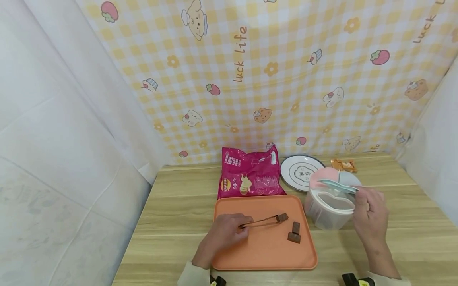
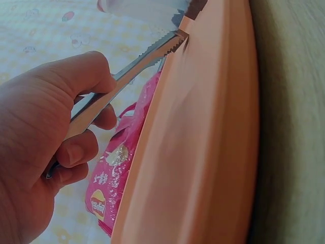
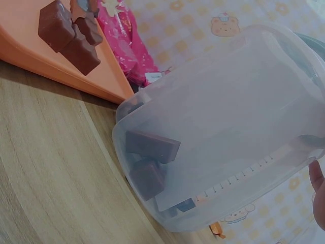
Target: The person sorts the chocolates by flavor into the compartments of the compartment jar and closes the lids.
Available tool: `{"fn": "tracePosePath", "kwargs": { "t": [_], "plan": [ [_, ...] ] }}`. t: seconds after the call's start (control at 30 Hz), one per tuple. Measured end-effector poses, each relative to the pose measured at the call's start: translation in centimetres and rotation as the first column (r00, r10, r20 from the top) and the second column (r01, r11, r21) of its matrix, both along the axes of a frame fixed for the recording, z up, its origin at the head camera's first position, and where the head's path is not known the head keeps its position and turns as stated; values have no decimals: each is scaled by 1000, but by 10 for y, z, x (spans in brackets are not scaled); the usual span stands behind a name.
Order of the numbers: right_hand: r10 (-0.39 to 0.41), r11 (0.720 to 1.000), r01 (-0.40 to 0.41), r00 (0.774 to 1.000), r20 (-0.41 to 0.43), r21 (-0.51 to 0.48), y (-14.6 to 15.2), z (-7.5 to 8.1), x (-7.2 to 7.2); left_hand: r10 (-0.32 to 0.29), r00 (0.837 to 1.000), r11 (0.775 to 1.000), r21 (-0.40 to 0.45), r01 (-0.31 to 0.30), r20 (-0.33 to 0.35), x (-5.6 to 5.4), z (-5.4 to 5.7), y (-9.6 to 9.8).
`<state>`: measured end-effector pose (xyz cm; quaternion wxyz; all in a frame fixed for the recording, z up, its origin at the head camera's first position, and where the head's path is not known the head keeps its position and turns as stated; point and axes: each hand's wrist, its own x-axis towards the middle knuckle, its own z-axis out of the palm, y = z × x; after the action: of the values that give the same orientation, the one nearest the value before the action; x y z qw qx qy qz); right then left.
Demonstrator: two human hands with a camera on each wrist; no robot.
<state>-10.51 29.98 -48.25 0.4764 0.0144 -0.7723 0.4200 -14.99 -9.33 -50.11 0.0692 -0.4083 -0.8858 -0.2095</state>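
Observation:
My left hand (image 1: 229, 230) grips metal tongs (image 2: 129, 76) over the orange tray (image 1: 264, 254). A brown chocolate piece (image 1: 282, 217) sits at the tongs' tips. Two more chocolate pieces (image 1: 294, 237) lie together on the tray's right side. With curled fingers, my right hand (image 1: 372, 212) holds a raised pale teal lid (image 1: 338, 186) on a clear plastic container (image 1: 327, 216). Below that lid, a heart-shaped opening shows. The right wrist view shows dark chocolate pieces (image 3: 152, 145) through the container's wall, at its bottom.
A magenta chip bag (image 1: 250, 172) lies behind the tray. Beside it is a white plate (image 1: 300, 169) with a dark rim, partly behind the container. Orange wrapped snacks (image 1: 343, 165) lie at the back right. A checked cloth (image 1: 272, 79) hangs behind the wooden table (image 1: 171, 222).

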Motion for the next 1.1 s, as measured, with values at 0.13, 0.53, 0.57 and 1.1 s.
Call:
{"fn": "tracePosePath", "kwargs": {
  "t": [0.13, 0.53, 0.57, 1.1],
  "plan": [
    [-2, 1000, 2, 1000, 15, 1, 0, 1, 1, -4, 1000, 1000, 7, 5, -10, 0, 0, 0],
    [-3, 1000, 3, 999, 35, 5, -1, 2, 4, -23, 1000, 996, 84, 23, -5, 0, 4, -3],
    [-3, 1000, 3, 999, 32, 4, -1, 2, 3, -26, 1000, 995, 98, 27, -6, 0, 5, -3],
    [0, 1000, 0, 1000, -3, -7, 1, -2, -1, -121, 970, 913, 360, 192, -211, 1, 29, 4]
  ]
}}
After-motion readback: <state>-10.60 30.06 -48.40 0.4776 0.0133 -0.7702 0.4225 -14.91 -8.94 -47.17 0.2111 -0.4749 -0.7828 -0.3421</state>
